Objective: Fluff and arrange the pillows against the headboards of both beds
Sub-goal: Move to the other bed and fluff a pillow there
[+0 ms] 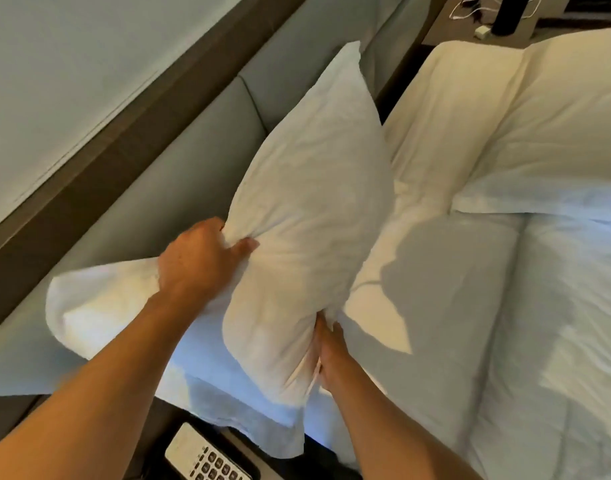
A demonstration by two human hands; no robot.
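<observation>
Text on the phone [207, 459] keypad is blurring out, nothing readable (no brands or labels showing anywhere else either). Pillow [311, 209] is standing on end, white, heavily creased, puffed in the middle, top corner pointing up beside the grey padded headboard [193, 161]. Left hand [196, 261] is clenching a bunch of fabric on its left edge, fingers curled tight. Right hand [326, 355] is pinching the lower right edge, fingers closed into a fold. Pillow is hovering over the bed's head end, its loose bottom flap hanging down toward the phone. Second pillow [99, 306] is lying flat behind the left wrist, touching the headboard. Duvet [504, 306] is covering the rest.
</observation>
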